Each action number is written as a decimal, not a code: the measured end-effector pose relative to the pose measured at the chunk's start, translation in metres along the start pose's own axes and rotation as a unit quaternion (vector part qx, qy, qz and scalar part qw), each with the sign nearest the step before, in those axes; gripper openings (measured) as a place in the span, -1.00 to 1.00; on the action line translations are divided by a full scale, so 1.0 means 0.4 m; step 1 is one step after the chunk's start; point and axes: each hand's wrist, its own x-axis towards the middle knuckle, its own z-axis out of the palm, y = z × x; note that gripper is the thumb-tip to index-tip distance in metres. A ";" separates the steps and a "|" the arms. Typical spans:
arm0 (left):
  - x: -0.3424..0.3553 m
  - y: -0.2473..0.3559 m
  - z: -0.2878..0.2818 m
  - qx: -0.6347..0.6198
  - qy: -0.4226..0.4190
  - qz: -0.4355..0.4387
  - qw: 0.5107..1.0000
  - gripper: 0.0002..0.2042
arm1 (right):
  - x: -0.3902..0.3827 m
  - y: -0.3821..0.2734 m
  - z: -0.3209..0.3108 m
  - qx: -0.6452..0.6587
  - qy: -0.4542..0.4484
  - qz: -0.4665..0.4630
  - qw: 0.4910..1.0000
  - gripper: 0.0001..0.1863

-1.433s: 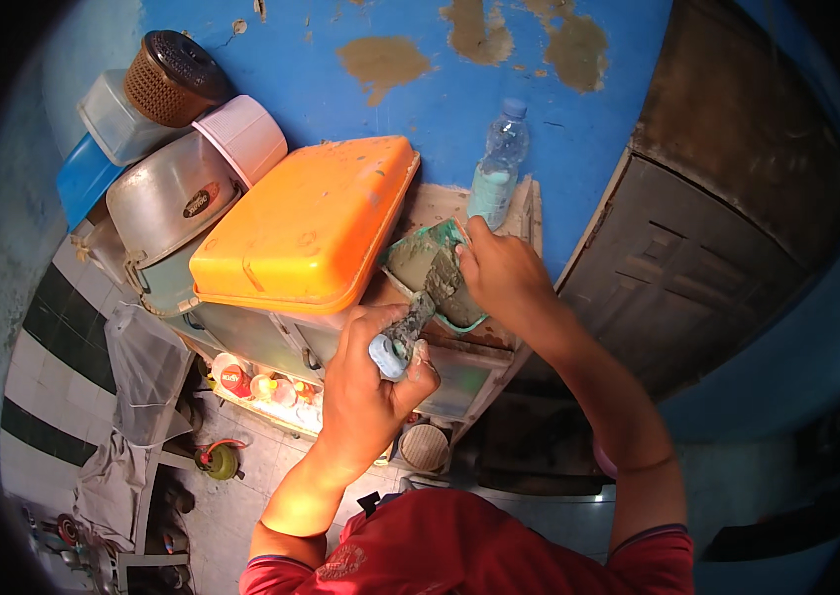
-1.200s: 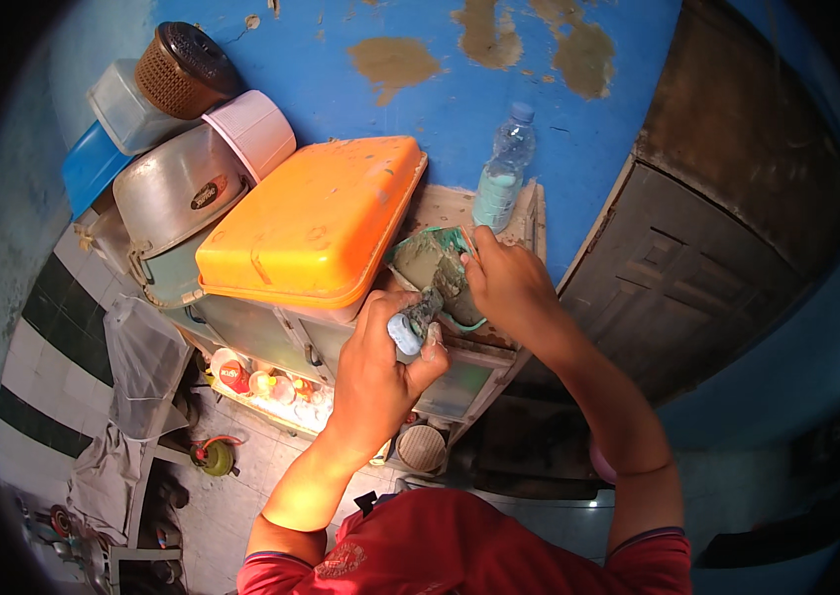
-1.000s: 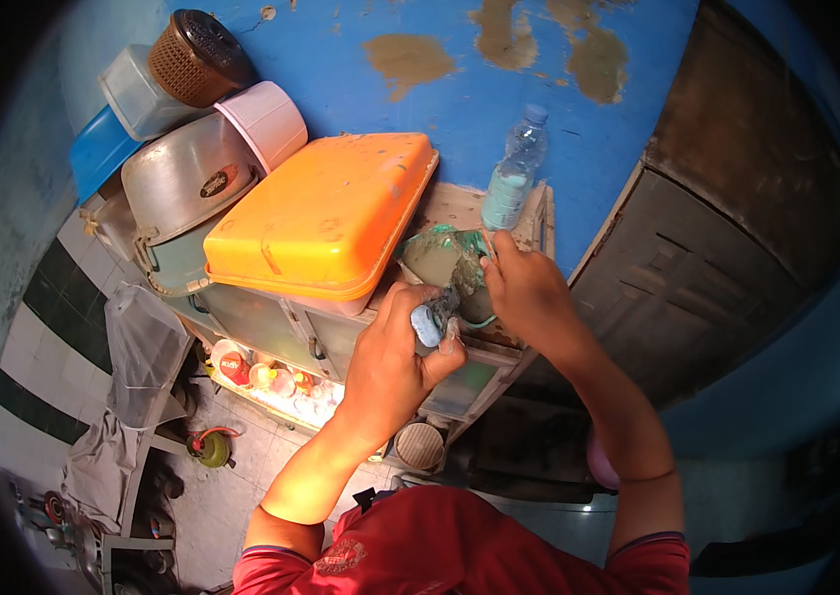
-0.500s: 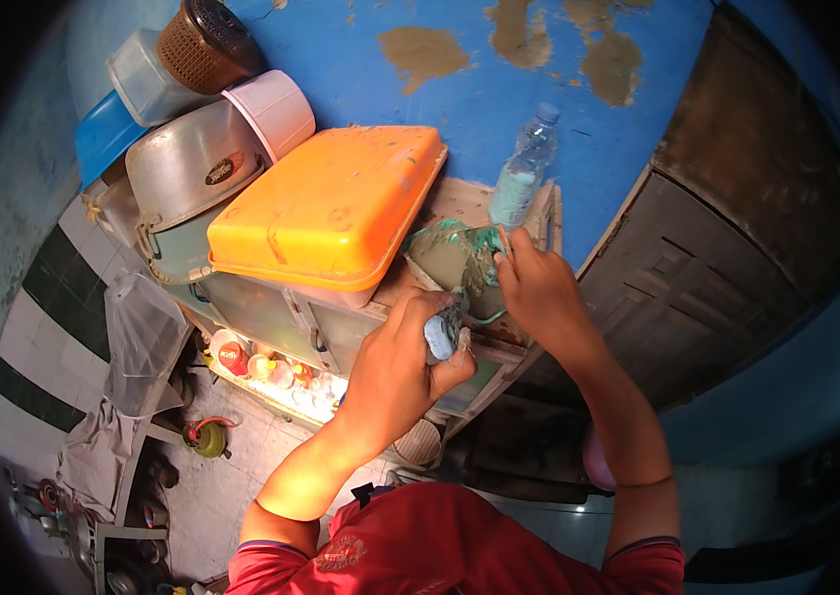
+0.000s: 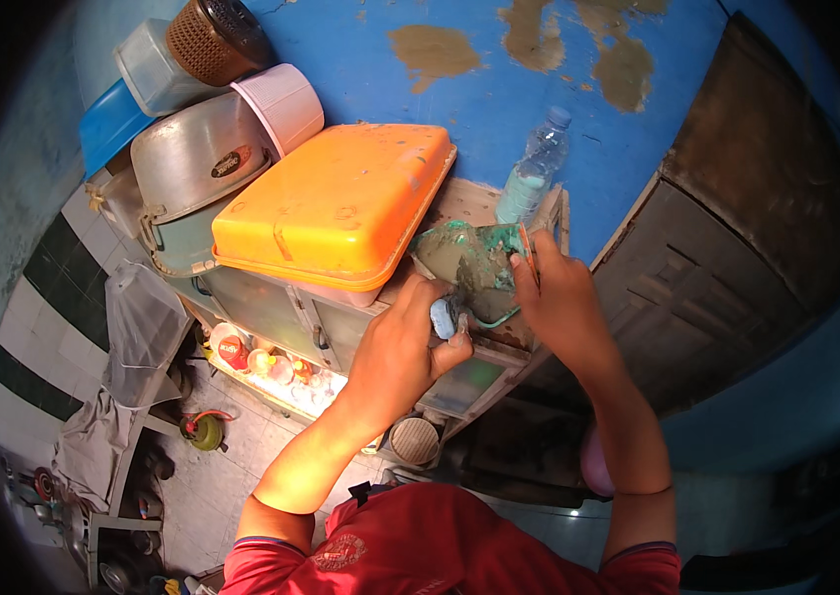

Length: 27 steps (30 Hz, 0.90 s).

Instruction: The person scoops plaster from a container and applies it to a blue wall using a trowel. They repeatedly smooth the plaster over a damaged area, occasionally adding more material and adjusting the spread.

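My left hand (image 5: pixel 395 352) is closed around a light blue-handled tool (image 5: pixel 445 317) crusted with grey paste, at the near edge of a green container (image 5: pixel 449 258) holding muddy grey paste. My right hand (image 5: pixel 554 302) is closed at the container's right side, with a thin orange strip between its fingers; what exactly it grips is unclear. The container rests on a worn cabinet top (image 5: pixel 469 198) beside a large orange plastic box (image 5: pixel 331 198). A clear bottle (image 5: pixel 529 169) with pale turquoise contents stands just behind it.
Stacked metal and plastic vessels (image 5: pixel 197 154) crowd the upper left. A patched blue wall (image 5: pixel 618 149) rises behind the cabinet, beside a dark panelled door (image 5: pixel 707 297) at right. Small items fill a lit lower shelf (image 5: pixel 276 367); a green gas cylinder (image 5: pixel 204 431) is on the floor.
The scene has shifted rightward and slightly up in the picture. My left hand has moved up and right, closer to the container, still holding the tool; my right hand stays at the container.
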 end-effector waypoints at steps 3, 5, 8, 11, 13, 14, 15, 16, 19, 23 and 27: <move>-0.010 0.020 0.000 -0.036 0.010 0.001 0.999 -0.51 | 0.017 0.025 -0.003 -0.014 0.018 -0.006 1.000 -0.83; -0.013 0.049 -0.008 -0.041 0.003 0.011 0.999 -0.52 | 0.028 0.042 0.008 -0.011 0.013 0.014 1.000 -0.83; -0.012 0.051 -0.002 -0.039 -0.009 0.008 0.999 -0.52 | 0.019 0.025 0.017 0.015 0.017 0.009 1.000 -0.84; -0.004 0.008 0.013 -0.017 0.011 0.012 1.000 -0.51 | 0.012 0.002 0.006 0.013 0.001 0.021 1.000 -0.84; -0.006 -0.002 0.013 -0.014 0.026 0.013 0.999 -0.52 | 0.009 -0.014 -0.012 -0.020 0.015 -0.002 1.000 -0.83; -0.008 0.004 0.008 -0.022 0.028 0.010 0.999 -0.52 | 0.008 -0.017 -0.018 -0.036 0.023 -0.013 0.999 -0.83; -0.010 0.010 0.004 -0.030 0.030 0.006 0.999 -0.53 | 0.010 -0.012 -0.012 -0.038 0.017 -0.016 0.999 -0.83; -0.008 0.021 0.002 -0.036 0.028 0.011 0.999 -0.53 | 0.015 0.000 -0.004 -0.042 0.013 -0.017 0.999 -0.83; -0.005 0.028 0.000 -0.041 0.033 0.021 0.998 -0.55 | 0.002 -0.015 -0.017 -0.039 0.003 0.004 0.999 -0.82; -0.009 -0.010 0.002 -0.025 0.052 0.016 0.998 -0.55 | -0.011 -0.047 -0.047 -0.063 0.019 -0.024 0.998 -0.83; -0.006 -0.004 0.017 -0.041 0.053 0.016 0.998 -0.55 | -0.044 -0.090 -0.018 -0.105 0.025 -0.056 0.993 -0.84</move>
